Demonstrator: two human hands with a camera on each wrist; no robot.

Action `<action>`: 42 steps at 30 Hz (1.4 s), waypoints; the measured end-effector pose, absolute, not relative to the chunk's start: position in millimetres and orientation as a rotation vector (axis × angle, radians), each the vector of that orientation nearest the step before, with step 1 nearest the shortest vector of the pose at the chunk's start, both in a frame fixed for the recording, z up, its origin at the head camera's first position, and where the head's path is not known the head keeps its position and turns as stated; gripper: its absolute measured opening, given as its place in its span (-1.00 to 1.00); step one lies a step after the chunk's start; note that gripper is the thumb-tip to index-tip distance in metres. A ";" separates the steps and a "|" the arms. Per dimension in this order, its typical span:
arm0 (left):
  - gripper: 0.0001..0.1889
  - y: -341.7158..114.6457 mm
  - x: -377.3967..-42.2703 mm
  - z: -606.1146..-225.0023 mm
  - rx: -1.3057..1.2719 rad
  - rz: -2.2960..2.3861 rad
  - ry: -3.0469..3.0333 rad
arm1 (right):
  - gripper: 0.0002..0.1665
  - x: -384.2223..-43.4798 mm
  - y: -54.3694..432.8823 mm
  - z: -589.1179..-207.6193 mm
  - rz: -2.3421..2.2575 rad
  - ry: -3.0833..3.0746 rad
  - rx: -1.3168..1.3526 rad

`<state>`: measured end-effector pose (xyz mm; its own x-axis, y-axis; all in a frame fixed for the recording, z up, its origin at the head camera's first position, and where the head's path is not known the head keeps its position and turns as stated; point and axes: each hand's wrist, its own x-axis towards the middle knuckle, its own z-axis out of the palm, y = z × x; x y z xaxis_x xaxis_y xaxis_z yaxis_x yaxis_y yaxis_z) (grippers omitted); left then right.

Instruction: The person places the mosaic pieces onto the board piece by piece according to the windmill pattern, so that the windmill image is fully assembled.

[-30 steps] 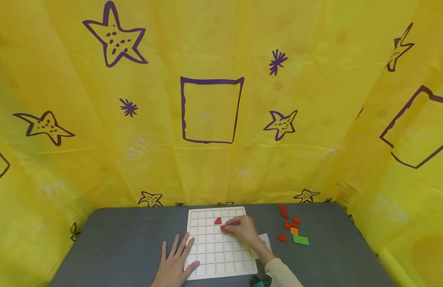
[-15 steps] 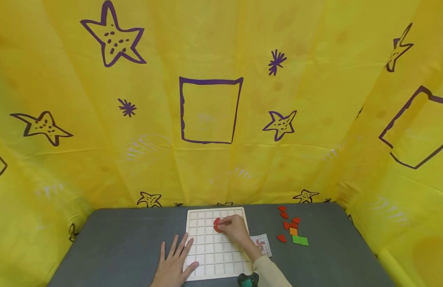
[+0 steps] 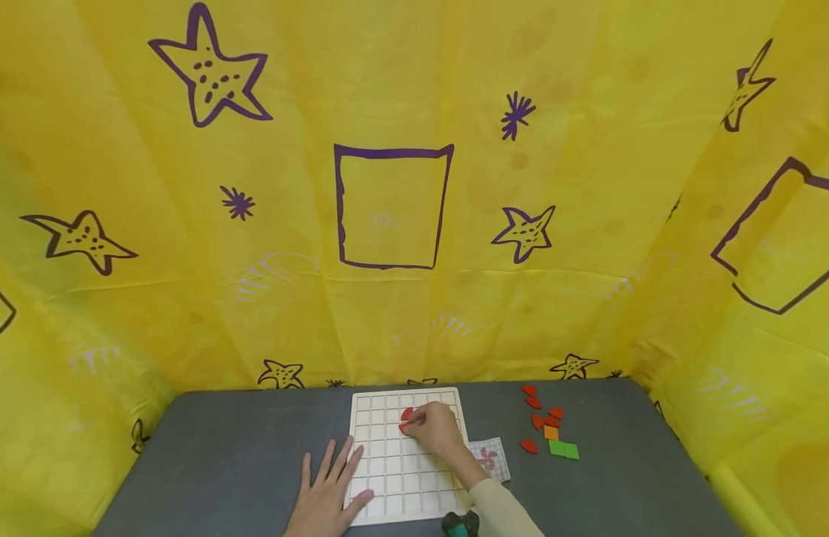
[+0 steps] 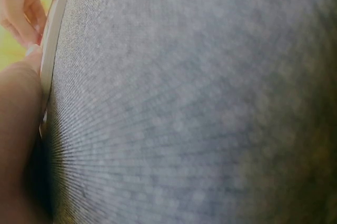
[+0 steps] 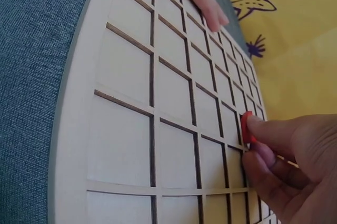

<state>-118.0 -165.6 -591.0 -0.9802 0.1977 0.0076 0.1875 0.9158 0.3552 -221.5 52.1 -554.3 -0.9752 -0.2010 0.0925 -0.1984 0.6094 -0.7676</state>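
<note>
A pale wooden grid board [image 3: 393,466] lies on the dark table. My left hand [image 3: 323,492] rests with spread fingers on the board's left edge. Over the upper middle of the grid, my right hand [image 3: 436,431] pinches a red quarter-circle tile [image 5: 246,126] between thumb and fingers. Just above that tile, another red quarter-circle tile [image 3: 406,412] sits in a cell. The fingers partly hide the held tile, and I cannot tell whether it lies fully in its cell. In the left wrist view, only the thumb side of the left hand [image 4: 21,103] shows beside the board's edge.
Right of the board lies a pattern card [image 3: 490,459] with a red figure, partly behind the right forearm. Farther right are several loose red tiles [image 3: 529,446], an orange square [image 3: 551,432] and green tiles [image 3: 563,449]. A yellow curtain [image 3: 388,328] surrounds the table.
My right hand has moved left with the red tile, from right of the placed tile to just below it, uncovering more of the pattern card. The left hand stays in place.
</note>
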 end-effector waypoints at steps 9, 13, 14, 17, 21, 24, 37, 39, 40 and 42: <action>-0.18 -165.3 -117.2 -593.6 0.313 0.551 3.072 | -0.87 -223.0 48.7 -552.8 -1.224 2.922 -0.295; -0.18 -165.4 -116.8 -592.8 0.320 0.562 3.081 | -0.87 -223.9 48.2 -551.8 -1.179 2.957 -0.268; -0.18 -165.3 -116.7 -592.6 0.322 0.562 3.082 | -0.87 -223.9 48.5 -551.1 -1.179 2.960 -0.263; -0.19 -165.3 -116.6 -591.8 0.324 0.560 3.083 | -0.87 -223.2 49.6 -550.3 -1.203 2.947 -0.264; -0.18 -165.3 -116.9 -591.3 0.321 0.561 3.078 | -0.89 -223.2 53.4 -550.5 -1.248 2.907 -0.318; -0.17 -165.1 -117.1 -591.5 0.319 0.555 3.071 | -0.92 -224.3 59.9 -549.6 -1.288 2.859 -0.372; -0.16 -165.2 -117.5 -589.8 0.301 0.580 3.025 | -0.94 -228.4 106.6 -535.7 -1.360 2.833 -0.382; -0.16 -165.1 -117.3 -589.5 0.302 0.575 3.028 | -0.94 -228.5 113.5 -534.7 -1.380 2.831 -0.369; -0.16 -165.2 -117.2 -589.4 0.303 0.575 3.032 | -0.94 -228.4 116.7 -534.3 -1.385 2.832 -0.363; -0.16 -165.2 -117.1 -589.2 0.304 0.573 3.035 | -0.94 -227.5 122.5 -534.0 -1.388 2.837 -0.355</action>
<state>-117.1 -165.2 -589.2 -0.9800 0.1989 -0.0015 0.1847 0.9127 0.3645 -227.5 122.5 -534.0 -0.9744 -0.1835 0.1301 -0.2154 0.5937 -0.7753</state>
